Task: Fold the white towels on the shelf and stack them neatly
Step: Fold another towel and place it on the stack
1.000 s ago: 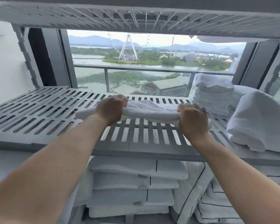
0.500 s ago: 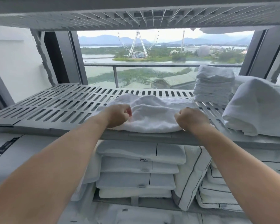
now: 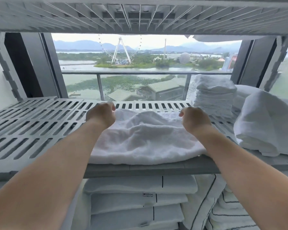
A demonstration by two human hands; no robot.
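White towel, rumpled, on slatted shelf at front edge; left hand and right hand each in closed grip on its far corners; folded stack rear right.

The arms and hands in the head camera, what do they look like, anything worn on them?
Both forearms are bare up to the frame's edge, no sleeves showing. The left hand and right hand wear no gloves; no watch, bracelet or ring is visible from this side.

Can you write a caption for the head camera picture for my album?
Both hands, left hand and right hand, spread a white towel on the slotted shelf.
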